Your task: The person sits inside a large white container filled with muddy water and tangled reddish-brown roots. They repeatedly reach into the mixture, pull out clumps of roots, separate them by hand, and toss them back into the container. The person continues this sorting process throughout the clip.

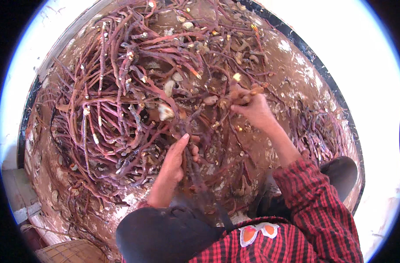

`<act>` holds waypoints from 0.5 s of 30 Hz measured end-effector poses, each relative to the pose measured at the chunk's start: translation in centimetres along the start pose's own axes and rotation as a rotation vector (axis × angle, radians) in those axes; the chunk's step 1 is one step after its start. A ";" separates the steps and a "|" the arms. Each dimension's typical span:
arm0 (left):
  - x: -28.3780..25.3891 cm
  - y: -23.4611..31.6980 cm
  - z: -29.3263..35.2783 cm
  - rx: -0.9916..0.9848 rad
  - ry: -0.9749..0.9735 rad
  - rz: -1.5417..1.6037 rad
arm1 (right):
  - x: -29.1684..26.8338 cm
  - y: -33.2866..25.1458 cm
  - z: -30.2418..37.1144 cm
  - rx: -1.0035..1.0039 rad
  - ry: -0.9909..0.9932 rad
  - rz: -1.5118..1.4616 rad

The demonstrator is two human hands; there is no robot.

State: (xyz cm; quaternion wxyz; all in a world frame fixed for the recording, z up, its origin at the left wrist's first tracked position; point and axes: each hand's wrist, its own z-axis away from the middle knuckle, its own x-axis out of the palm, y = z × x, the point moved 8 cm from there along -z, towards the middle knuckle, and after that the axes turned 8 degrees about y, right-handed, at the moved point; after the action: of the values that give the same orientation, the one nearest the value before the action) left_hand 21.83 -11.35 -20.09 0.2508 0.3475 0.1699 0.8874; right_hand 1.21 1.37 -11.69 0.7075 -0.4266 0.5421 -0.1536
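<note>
In the head view, your left hand point(167, 168) has its fingers curled around a long root point(181, 125), beside the big root pile point(116, 87) crowding its left. Your right hand point(256, 111) pinches a brown clump point(239, 97), fingertips nearly together. Bare ground point(292, 90) opens rightward to the dark rim point(316, 59); a smaller pile point(318, 136) lies nearer you.

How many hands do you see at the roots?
2: the left hand gripping dark roots near lower centre, and the right hand farther out, right of centre. No others show.
</note>
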 end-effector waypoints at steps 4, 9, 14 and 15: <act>0.1 0.2 -0.8 0.085 0.018 0.154 | -2.1 -9.2 0.8 -0.209 0.161 -0.219; 0.2 1.2 -1.7 0.006 0.002 0.262 | 0.3 -14.8 6.2 -0.809 -0.058 -0.159; 0.0 3.3 -1.4 0.019 0.039 0.304 | 5.6 -15.5 10.5 -0.813 -0.406 -0.070; 0.1 3.9 -1.3 0.059 -0.036 0.297 | 6.8 -15.3 12.1 -0.936 -0.519 -0.033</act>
State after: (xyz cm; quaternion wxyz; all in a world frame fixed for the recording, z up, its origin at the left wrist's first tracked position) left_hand 19.60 -14.62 -19.11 0.1092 0.3918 0.1381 0.9030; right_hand 18.33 -6.99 -3.61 0.5499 -0.7290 0.3530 0.2040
